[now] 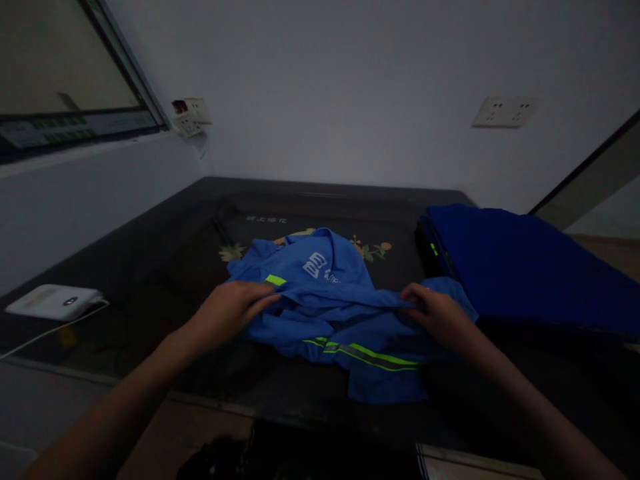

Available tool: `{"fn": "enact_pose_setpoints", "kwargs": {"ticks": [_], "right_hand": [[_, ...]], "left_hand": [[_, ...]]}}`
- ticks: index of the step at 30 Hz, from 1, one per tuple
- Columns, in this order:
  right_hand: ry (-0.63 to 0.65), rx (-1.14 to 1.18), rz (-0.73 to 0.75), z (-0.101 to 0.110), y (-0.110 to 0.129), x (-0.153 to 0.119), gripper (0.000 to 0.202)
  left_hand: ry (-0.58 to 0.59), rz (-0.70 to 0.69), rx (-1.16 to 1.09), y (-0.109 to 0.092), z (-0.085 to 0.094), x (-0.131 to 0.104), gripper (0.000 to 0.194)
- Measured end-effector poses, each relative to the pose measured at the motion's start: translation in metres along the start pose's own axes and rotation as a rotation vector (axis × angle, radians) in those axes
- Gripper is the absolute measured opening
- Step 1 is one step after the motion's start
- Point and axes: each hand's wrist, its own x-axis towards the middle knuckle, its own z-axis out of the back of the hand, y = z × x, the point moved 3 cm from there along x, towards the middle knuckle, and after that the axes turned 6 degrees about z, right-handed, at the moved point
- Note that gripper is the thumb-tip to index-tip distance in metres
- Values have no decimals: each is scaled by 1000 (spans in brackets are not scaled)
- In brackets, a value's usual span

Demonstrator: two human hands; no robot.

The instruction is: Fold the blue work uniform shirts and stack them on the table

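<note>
A crumpled blue work shirt (pixel 345 300) with yellow-green reflective stripes and white printed lettering lies on the dark table (pixel 165 267). My left hand (pixel 245 300) pinches a fold of it on the left, beside a yellow-green patch. On the right, my right hand (pixel 430 307) grips the same fold between thumb and fingers. The cloth between both hands is drawn into a fairly straight ridge. Part of the shirt hangs toward the table's front edge, and its far portion lies bunched over a printed flower pattern.
A folded dark blue cloth stack (pixel 530 267) lies at the right. A white power bank-like device (pixel 55 302) with a cable rests at the left edge. Wall sockets (pixel 504 111) are on the back wall, and a window (pixel 70 73) is at upper left.
</note>
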Motion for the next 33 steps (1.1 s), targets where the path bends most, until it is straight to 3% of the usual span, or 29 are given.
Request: {"fn": "enact_pose_setpoints", "kwargs": {"ticks": [5, 8, 11, 14, 16, 19, 21, 28, 33], "right_hand": [[-36, 571, -42, 30, 8, -9, 32], [29, 737, -114, 29, 17, -13, 37], [16, 657, -64, 17, 20, -15, 39], [-101, 431, -6, 8, 19, -16, 35], [-156, 333, 10, 6, 21, -16, 30], [-174, 308, 63, 9, 27, -16, 31], [-171, 323, 80, 14, 30, -15, 32], [-125, 423, 52, 22, 33, -18, 36], [-33, 711, -41, 21, 31, -18, 39]], "left_hand": [[-216, 128, -285, 17, 9, -18, 57], [-157, 204, -443, 31, -2, -24, 60], [-66, 155, -360, 35, -11, -27, 49], [-201, 22, -132, 22, -9, -31, 34], [-224, -112, 5, 5, -9, -32, 27], [-110, -332, 178, -18, -19, -26, 21], [-66, -398, 282, -24, -28, -19, 20], [33, -417, 379, -15, -43, -5, 22], [117, -248, 43, -17, -29, -10, 26]]}}
